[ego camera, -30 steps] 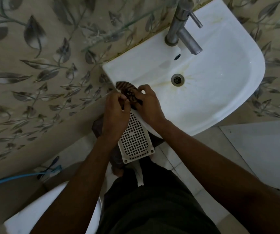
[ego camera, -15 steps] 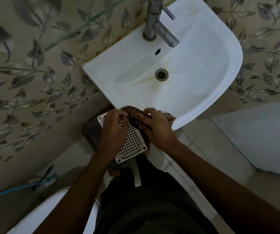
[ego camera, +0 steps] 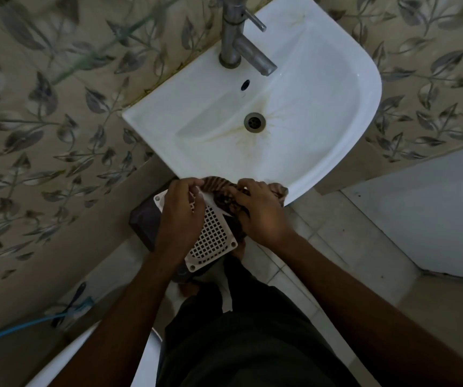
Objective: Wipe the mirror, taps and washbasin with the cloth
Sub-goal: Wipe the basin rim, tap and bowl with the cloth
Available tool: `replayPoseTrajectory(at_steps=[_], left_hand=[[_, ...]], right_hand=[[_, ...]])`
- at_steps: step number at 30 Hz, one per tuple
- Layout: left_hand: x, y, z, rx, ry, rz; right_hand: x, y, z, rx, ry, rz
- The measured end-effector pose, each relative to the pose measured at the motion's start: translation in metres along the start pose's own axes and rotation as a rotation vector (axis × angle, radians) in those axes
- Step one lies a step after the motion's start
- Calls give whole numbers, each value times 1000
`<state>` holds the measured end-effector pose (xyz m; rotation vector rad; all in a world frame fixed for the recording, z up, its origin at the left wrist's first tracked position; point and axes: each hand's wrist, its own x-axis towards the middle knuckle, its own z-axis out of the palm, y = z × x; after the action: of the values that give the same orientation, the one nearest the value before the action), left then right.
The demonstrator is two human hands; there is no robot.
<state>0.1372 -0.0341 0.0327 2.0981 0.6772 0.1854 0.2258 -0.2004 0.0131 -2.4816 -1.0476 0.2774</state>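
status: we're at the front rim of the washbasin (ego camera: 336,129), both hands low and close together. left hand (ego camera: 180,219) has its fingers curled, pinching the top edge of a white plastic grid panel (ego camera: 210,236). right hand (ego camera: 261,213) has its fingers curled round the cloth (ego camera: 222,187), a dark striped rag bunched against the panel and touching the basin's front lip. looks like we're rubbing the panel or regripping the rag, can't tell which.

progress, as a judgement: little of the basin looks done. yellowish stains fan out from the drain (ego camera: 254,122) across the bowl, plus discolouration near the back rim. the tap (ego camera: 235,46) looks dull and unwiped, though the light is poor. mirror isn't in view, so its state is unknown. we'd call all three surfaces still open: bowl, tap, mirror.

surface: glazed white ceramic, smooth, so the rag should slide easily; the stain around the drain probably needs pressure.

room: dim bathroom. leaf-patterned wall tiles (ego camera: 43,135) on both sides of the basin, pale floor tiles (ego camera: 322,233) below. a dark box (ego camera: 143,222) sits on the floor under the panel. a blue hose (ego camera: 15,331) runs at lower left, next to a white curved fixture (ego camera: 65,358), likely a toilet. the person's dark trousers fill the bottom centre.
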Motion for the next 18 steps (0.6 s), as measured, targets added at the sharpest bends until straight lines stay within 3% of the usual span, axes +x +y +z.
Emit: replayPoseTrajectory(at_steps=[7, 13, 18], left_hand=[[-1, 7, 22, 64, -105, 230], [3, 26, 51, 78, -174, 238], [9, 45, 74, 97, -253, 329]], right_hand=[[-24, 37, -14, -91, 182, 331], [-27, 3, 2, 3, 141, 296], [-22, 66, -16, -86, 236, 414]])
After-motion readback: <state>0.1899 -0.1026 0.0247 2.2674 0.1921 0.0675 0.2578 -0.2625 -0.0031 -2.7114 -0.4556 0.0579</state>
